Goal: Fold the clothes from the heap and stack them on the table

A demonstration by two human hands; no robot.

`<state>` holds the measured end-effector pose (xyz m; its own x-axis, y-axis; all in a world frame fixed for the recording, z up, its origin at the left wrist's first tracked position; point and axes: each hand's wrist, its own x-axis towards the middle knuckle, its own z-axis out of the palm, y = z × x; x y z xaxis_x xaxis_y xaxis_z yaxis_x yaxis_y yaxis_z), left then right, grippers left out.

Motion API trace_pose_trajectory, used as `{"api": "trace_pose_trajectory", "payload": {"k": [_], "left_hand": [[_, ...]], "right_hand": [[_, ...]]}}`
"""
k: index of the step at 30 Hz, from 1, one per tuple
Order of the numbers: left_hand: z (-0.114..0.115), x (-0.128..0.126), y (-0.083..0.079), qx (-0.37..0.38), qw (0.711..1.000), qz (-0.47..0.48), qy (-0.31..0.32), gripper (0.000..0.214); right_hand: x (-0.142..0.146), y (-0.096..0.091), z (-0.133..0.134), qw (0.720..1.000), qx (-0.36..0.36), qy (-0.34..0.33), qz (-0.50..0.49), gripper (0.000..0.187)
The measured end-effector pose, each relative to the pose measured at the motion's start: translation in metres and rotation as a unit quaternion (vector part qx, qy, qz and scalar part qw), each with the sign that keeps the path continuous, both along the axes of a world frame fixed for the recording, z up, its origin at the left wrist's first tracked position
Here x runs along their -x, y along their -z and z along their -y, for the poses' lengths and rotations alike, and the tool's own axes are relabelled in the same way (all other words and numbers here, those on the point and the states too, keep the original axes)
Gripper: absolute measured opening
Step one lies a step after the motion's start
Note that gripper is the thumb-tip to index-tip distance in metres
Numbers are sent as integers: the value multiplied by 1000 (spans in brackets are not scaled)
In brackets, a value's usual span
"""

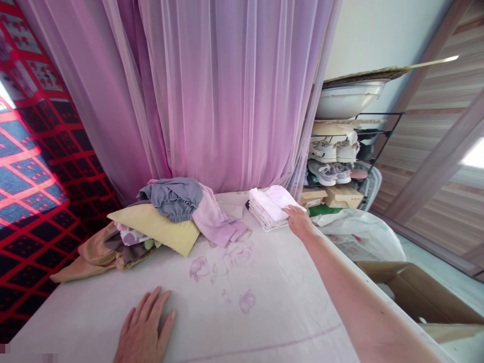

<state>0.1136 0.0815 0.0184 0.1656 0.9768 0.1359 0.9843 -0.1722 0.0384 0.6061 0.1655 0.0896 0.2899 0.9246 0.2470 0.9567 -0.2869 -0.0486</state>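
My left hand [145, 325] lies on the flowered cloth [287, 282] near the front, fingers stretched out and holding nothing. At the far right my right hand [300, 221] reaches to a stack of folded white clothes [270, 206]. Its fingers rest on the right edge of the top piece, stretched rather than wrapped round it. A loose heap of clothes lies at the back left: a grey garment with a gathered edge [174, 196], a pink knit piece [217, 214], a yellow piece [159, 227] and a brown one [93, 252].
A purple curtain [212, 101] hangs behind the cloth-covered surface. To the right stands a shoe rack [389, 132] with sneakers [328, 171] and a white basin [348, 98] on top. An open cardboard box [427, 287] sits low on the right, beside a plastic-covered bundle [363, 234].
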Motion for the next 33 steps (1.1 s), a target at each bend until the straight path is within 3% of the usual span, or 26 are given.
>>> {"api": "trace_pose_trajectory", "payload": {"k": [5,10,15,19,23,25,28,33], "left_hand": [[1,-1,-2,6,1000,1,-1,59],[0,-1,0,1,1000,0,3,61],[0,0,1,1,1000,-5,9,62],[2,-1,-1,-2,1000,-5,5,61],[2,-4,-3,5,1000,-4,-2,58],[1,-6,-4,4,1000,-3,-1,57],[1,-7,-7,-3,1000,1,-1,55],[3,-11,-14,-1,1000,10,1,50]], "right_hand": [[12,-6,6,999,-11,28,-32,54],[25,-23,-18,995,-76,32,-48,48],[37,-13,-46,991,90,42,-84,61],[46,-13,-47,992,87,42,-78,57],[82,-7,-17,999,7,21,-36,47],[109,8,6,997,-70,-37,-19,44],[148,35,42,990,-55,-118,-48,40],[182,55,86,982,-5,-140,-124,35]]}}
